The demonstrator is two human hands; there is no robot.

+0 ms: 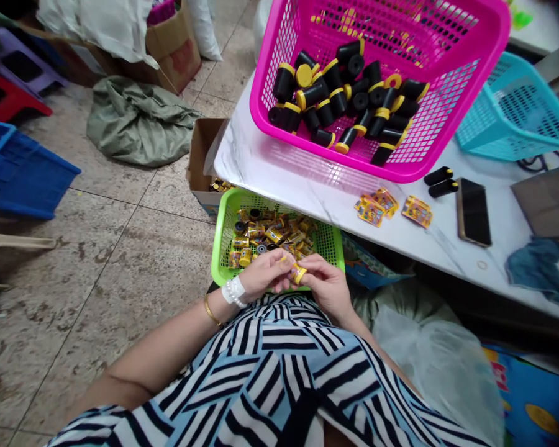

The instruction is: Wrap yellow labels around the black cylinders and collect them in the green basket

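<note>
Held over my lap, just above the near rim of the basket below it: a small yellow-and-black cylinder (298, 274), pinched between the thumb and fingers of my closed right hand (328, 287). My left hand (261, 274), wearing a white beaded bracelet (233, 292) and a gold bangle (210, 311), curls in just beside it. Something small and yellow shows at its fingertips, but I cannot tell whether this hand grips anything. Both hands work over a green plastic mesh basket (220, 248), apparently placed low and close so that its heap of small yellow-and-black cylinders (270, 233) stays within easy reach and anything dropped falls back among them. Beyond, at the near edge of a white marble-patterned table (298, 186), a magenta plastic mesh basket (414, 169) holds black cylinders with yellow ends (335, 93), its position keeping them close to me. Farther right on the table lie yellow printed packets (386, 208), two loose black cylinders (440, 180), a black smartphone (474, 212) and a turquoise plastic mesh basket (517, 124). An open cardboard box (205, 143) stands on the tiled floor by the table.
</note>
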